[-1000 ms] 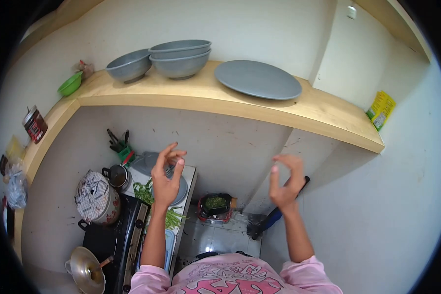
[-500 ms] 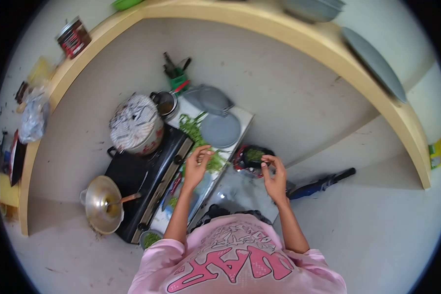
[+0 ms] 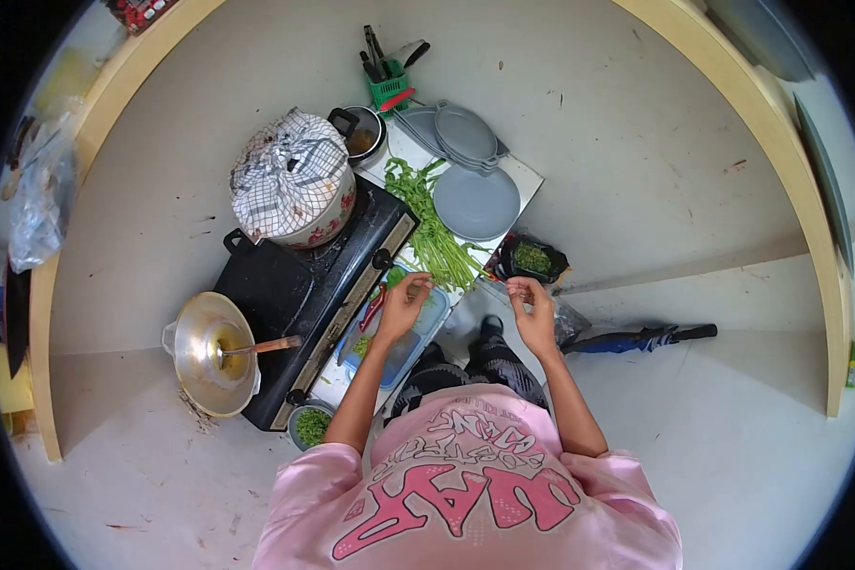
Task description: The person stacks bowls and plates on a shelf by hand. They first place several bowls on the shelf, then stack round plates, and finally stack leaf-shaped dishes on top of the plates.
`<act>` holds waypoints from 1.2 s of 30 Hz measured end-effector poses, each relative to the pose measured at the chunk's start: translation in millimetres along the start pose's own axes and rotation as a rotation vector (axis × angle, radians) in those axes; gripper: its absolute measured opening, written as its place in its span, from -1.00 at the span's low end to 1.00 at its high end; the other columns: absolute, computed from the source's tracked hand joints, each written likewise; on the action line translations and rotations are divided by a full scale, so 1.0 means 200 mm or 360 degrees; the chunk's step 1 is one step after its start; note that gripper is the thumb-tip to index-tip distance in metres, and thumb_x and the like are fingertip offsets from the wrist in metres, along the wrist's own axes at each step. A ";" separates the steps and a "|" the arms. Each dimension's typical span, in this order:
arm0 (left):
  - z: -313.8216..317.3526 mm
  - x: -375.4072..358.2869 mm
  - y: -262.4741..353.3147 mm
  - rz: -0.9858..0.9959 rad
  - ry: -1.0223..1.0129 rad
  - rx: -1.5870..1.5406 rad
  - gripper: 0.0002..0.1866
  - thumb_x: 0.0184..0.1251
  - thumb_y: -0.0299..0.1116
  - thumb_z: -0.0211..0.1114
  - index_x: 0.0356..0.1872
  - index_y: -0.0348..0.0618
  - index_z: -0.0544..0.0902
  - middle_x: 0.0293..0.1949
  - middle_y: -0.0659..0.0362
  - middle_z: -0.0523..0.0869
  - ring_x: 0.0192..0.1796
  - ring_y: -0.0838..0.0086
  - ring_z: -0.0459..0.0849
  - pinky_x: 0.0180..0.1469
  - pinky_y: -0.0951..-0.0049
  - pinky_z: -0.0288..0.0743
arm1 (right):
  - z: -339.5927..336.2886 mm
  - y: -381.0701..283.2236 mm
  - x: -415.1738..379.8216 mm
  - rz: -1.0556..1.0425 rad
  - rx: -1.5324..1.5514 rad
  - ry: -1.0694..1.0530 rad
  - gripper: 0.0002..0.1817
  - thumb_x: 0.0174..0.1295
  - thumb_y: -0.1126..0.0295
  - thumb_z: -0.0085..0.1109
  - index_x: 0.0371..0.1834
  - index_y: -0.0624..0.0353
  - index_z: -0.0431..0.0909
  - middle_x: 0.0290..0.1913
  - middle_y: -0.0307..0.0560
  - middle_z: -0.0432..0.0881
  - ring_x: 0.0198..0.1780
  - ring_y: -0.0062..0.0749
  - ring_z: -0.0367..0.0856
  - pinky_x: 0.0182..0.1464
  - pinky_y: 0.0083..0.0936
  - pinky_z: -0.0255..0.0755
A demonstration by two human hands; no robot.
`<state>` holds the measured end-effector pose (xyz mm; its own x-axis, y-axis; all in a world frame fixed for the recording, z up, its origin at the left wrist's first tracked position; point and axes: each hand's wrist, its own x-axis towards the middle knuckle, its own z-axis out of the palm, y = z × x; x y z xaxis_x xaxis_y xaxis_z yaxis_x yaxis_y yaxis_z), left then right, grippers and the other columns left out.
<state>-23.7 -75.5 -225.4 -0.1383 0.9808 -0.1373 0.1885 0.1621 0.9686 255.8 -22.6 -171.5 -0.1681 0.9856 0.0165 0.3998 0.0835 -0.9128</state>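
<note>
My left hand (image 3: 407, 302) is above the near side of a blue tray (image 3: 431, 318), fingers loosely bent and slightly apart, with nothing visible in them. Under it in the tray are a red-handled knife (image 3: 372, 309) and bits of chopped greens. Just beyond the fingertips, long green leafy stalks (image 3: 437, 237) lie on the white table. My right hand (image 3: 532, 312) hovers in front of a black-lined bin (image 3: 534, 258) holding green scraps. Its thumb and fingers are bent with a small gap, and no object shows between them.
A black stove (image 3: 328, 285) carries a cloth-covered pot (image 3: 299, 180) and a wok (image 3: 214, 366) with a wooden-handled ladle. Grey plates (image 3: 477, 202), a small pan (image 3: 363, 133) and a green utensil basket (image 3: 389, 93) stand behind. A bowl of chopped greens (image 3: 311, 427) sits near the stove's front corner; a folded umbrella (image 3: 636, 339) lies right.
The view has tilted down, so the stove and table appear higher. My right hand no longer overlaps the bin's opening in view. My left hand now appears over the tray rather than beside the stalks.
</note>
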 end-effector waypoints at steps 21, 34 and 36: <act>0.30 1.01 -0.31 -0.0103 0.0349 0.0565 -0.33 0.39 -0.26 0.41 0.39 -0.51 0.45 0.39 -0.34 0.46 0.47 -0.15 0.43 0.52 0.08 0.32 | 0.23 0.92 1.21 0.0109 -0.0566 -0.0041 -0.38 0.30 0.32 0.38 0.36 0.41 0.44 0.14 0.28 0.52 0.05 0.07 0.61 0.19 -0.15 0.50; 0.46 1.10 -0.24 -0.0340 0.0563 0.0684 -0.31 0.32 -0.14 0.46 0.36 -0.40 0.54 0.24 -0.35 0.57 0.32 -0.18 0.52 0.46 0.02 0.35 | 0.25 1.00 1.24 -0.0083 -0.0630 0.0130 -0.50 0.23 0.58 0.27 0.29 0.38 0.56 -0.03 0.18 0.49 -0.11 -0.07 0.59 0.02 -0.21 0.53; 0.46 1.09 -0.21 -0.0360 0.0581 0.0597 -0.31 0.31 -0.13 0.48 0.35 -0.39 0.55 0.24 -0.35 0.58 0.35 -0.19 0.50 0.47 0.01 0.34 | 0.24 1.00 1.23 -0.0095 -0.0661 0.0147 -0.49 0.22 0.58 0.27 0.29 0.36 0.57 -0.03 0.17 0.50 -0.10 -0.07 0.60 0.03 -0.22 0.54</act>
<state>27.4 141.5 -314.6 -0.5298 0.8271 -0.1877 0.4383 0.4565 0.7743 251.0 229.7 -369.4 -0.1281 0.9847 0.1182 0.7238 0.1743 -0.6677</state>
